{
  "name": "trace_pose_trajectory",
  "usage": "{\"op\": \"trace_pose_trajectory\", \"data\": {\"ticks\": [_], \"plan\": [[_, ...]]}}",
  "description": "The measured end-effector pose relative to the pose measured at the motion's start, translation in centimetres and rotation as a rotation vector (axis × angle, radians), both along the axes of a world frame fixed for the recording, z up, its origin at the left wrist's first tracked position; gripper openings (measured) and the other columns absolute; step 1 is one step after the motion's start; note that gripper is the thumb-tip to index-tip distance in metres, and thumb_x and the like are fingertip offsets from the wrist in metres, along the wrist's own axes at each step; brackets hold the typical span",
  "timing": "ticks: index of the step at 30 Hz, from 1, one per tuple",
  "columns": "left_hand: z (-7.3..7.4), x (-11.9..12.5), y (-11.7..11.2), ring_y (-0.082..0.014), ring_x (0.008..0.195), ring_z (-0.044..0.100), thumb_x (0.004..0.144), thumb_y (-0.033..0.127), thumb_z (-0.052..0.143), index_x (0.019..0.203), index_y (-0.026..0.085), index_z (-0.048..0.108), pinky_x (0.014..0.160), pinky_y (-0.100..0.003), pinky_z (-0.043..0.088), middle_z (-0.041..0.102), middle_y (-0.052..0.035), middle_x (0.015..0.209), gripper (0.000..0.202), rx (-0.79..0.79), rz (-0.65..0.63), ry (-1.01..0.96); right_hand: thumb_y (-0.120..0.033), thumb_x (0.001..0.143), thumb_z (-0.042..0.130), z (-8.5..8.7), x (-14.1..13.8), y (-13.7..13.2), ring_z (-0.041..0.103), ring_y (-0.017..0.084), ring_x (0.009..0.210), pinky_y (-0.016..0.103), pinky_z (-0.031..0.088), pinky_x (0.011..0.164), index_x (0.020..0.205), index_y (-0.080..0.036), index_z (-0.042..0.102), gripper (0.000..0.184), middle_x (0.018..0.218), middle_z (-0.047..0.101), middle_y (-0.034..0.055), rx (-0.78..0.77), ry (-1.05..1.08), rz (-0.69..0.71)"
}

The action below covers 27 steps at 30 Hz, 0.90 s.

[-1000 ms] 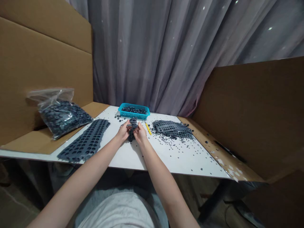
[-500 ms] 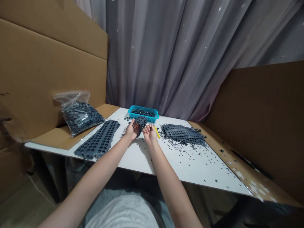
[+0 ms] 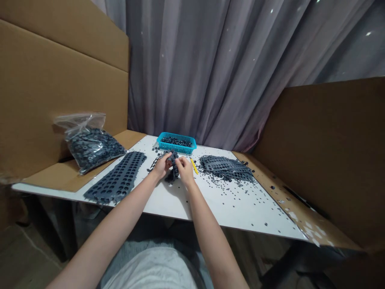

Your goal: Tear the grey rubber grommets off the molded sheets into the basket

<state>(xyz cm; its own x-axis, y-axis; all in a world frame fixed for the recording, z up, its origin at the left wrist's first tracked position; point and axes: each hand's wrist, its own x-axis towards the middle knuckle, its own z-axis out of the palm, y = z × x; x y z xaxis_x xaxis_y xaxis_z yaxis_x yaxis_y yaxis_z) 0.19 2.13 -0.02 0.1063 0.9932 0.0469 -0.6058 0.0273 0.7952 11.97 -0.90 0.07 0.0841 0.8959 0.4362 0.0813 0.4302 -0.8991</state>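
Dark grey perforated rubber sheet (image 3: 173,170) above white tabletop (image 3: 210,200), near blue plastic basket (image 3: 177,143), pinched by left hand (image 3: 161,166) and right hand (image 3: 184,168), fingers closed on it, fingertips partly hidden.

There is one view only, from a camera worn on the person's head, facing forward and down along both forearms (image 3: 120,224). The white tabletop (image 3: 168,200) crosses the middle of the frame, near, where the arms end, with the left hand (image 3: 161,166) and right hand (image 3: 185,168) just left of centre. The curtain (image 3: 210,72) fills the top, the person's torso (image 3: 150,269) the bottom edge.
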Motion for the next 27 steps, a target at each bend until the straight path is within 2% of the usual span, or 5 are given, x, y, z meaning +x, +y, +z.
{"op": "trace_pose_trajectory", "data": {"ticks": [6,11,16,22,27], "plan": [[-1.1,-0.3,0.3,-0.0094,0.061,0.055,0.084,0.026,0.054,0.084,0.011,0.058,0.055,-0.024,0.048,0.058,-0.0003,0.076,0.016,0.086,-0.066,0.254,-0.039,0.072,0.061,0.2,0.1,-0.7,0.043,0.013,0.055,0.023,0.032,0.058,0.06,-0.017,0.054,0.025,0.054,0.051,-0.003,0.035,-0.268,0.114],[-1.5,-1.1,0.5,-0.0082,0.055,0.052,0.084,0.029,0.054,0.077,0.011,0.058,0.05,-0.022,0.045,0.056,0.0019,0.068,0.019,0.071,-0.109,0.371,-0.034,0.076,0.054,-0.1,0.5,-0.2,0.05,0.016,0.065,0.025,0.037,0.064,0.067,-0.016,0.06,0.021,0.065,0.06,0.001,0.007,-0.275,0.157],[-1.1,-0.5,0.2,-0.0053,0.047,0.046,0.085,0.028,0.052,0.074,0.011,0.056,0.044,-0.019,0.041,0.052,0.0037,0.062,0.02,0.035,-0.103,0.338,-0.037,0.075,0.055,0.0,0.2,-0.1,0.048,0.013,0.06,0.022,0.038,0.057,0.063,-0.015,0.057,0.025,0.06,0.056,-0.0001,-0.058,-0.101,0.262],[-0.5,0.8,-0.5,-0.0042,0.043,0.042,0.086,0.029,0.051,0.074,0.011,0.055,0.041,-0.017,0.038,0.05,0.0048,0.059,0.022,-0.02,-0.111,0.151,-0.048,0.072,0.057,-0.2,-0.9,0.4,0.016,0.005,0.035,0.018,0.012,0.037,0.064,-0.017,0.047,0.033,0.041,0.025,-0.0094,-0.197,0.227,0.295],[-0.1,1.0,-0.8,-0.0045,0.042,0.044,0.086,0.029,0.051,0.074,0.011,0.055,0.042,-0.018,0.039,0.051,0.005,0.057,0.022,-0.097,-0.121,-0.042,-0.041,0.073,0.058,-0.2,-1.3,0.3,0.011,0.005,0.036,0.018,0.011,0.036,0.062,-0.02,0.037,0.032,0.044,0.017,-0.0107,-0.229,0.467,0.248]]}}
